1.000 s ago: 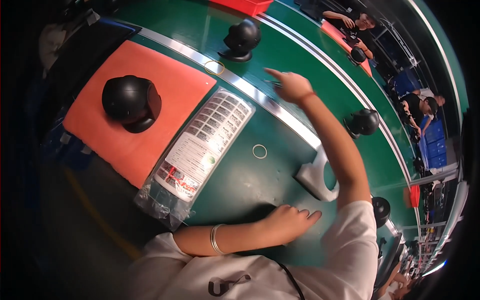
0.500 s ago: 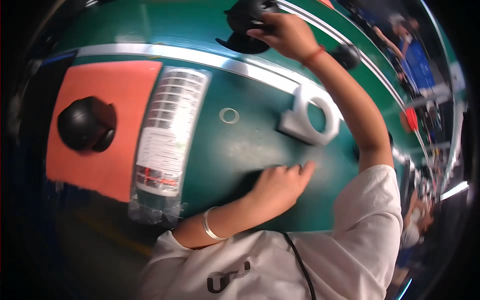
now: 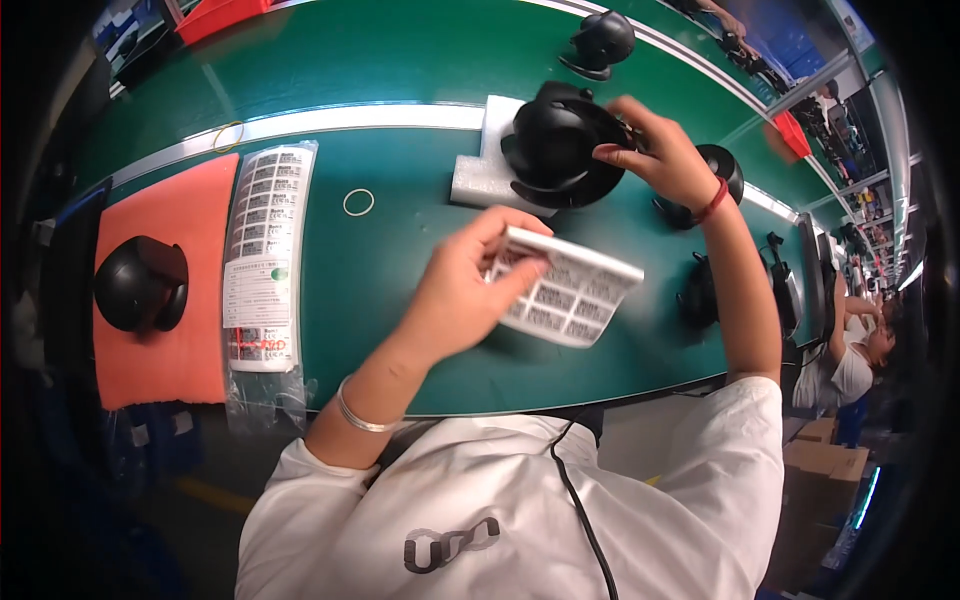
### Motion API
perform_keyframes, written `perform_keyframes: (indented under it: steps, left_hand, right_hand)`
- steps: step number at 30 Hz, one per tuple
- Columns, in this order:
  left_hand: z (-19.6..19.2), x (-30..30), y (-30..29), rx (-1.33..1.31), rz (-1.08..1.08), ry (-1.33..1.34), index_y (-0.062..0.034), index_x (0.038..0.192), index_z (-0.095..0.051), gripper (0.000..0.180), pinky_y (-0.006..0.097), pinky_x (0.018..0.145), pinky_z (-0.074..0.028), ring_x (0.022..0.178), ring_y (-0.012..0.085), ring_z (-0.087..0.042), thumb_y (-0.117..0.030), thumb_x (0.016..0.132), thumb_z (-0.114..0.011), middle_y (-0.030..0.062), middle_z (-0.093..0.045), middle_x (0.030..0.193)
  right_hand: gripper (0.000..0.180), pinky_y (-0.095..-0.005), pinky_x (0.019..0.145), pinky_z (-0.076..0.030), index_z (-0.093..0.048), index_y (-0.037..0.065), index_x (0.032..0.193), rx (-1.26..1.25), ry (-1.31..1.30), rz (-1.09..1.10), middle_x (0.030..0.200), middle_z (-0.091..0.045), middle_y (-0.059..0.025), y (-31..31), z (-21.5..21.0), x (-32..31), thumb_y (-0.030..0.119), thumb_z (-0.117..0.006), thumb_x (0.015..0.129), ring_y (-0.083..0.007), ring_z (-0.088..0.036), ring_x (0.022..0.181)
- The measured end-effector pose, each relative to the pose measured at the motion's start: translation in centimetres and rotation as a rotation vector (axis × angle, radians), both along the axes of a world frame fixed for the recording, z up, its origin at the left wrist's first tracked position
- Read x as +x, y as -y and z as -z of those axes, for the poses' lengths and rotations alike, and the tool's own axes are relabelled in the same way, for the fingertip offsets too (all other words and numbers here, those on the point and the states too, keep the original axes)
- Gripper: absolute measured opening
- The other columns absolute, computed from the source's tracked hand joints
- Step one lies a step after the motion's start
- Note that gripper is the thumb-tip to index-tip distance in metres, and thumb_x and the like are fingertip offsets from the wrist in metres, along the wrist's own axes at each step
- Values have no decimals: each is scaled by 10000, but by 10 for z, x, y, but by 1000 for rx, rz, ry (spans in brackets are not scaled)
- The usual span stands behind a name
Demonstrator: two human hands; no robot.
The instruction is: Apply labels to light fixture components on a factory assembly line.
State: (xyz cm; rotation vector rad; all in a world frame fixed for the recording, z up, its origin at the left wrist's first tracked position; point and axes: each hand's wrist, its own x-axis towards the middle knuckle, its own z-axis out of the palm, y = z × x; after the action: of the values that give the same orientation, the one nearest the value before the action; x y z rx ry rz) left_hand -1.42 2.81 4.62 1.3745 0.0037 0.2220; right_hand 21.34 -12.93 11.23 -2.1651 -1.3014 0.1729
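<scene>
A folded sheet of white labels with black print is pinched between the thumb and fingers of my left hand, above the green table. My right hand grips the rim of a round black device with a dome-like body. That device is over a white foam piece, covering much of it; whether they touch I cannot tell. Left of my left hand, a thin pale ring lies on the table.
At the left another black device rests on an orange foam sheet, beside a bagged stack of labels. More black devices stand at the back and right. Red bins sit farther off. A person is at the far right.
My right hand has brought the black device nearer, from the back of the table to over the white foam. My left hand, empty-looking before, now holds the label sheet.
</scene>
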Motion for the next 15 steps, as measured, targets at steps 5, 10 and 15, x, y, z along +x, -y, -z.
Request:
perform_keyframes:
  steps: [5,10,15]
  left_hand:
    - [6,6,3,-122,-220,10,19,877,-656,107,195,614,-492,663,34,-596,-79,875,-701,-5,-666,746]
    - [19,6,12,153,-268,-35,22,794,-656,157,183,550,-432,631,2,-524,-94,831,-755,-11,-648,681]
    - [23,9,10,376,-228,-27,13,847,-686,133,204,605,-488,675,46,-615,-90,814,-764,30,-688,729]
  right_hand:
    - [555,-198,475,-265,-656,86,1136,364,-139,-6,802,-608,18,31,22,-73,333,-850,677,-37,-344,533]
    - [473,-215,461,-286,-695,57,1070,375,-18,-89,842,-654,-5,48,39,-107,249,-852,668,-70,-373,518]
    - [286,-184,488,-314,-717,18,994,368,-205,78,817,-677,-40,52,60,-101,53,-806,724,-25,-416,538]
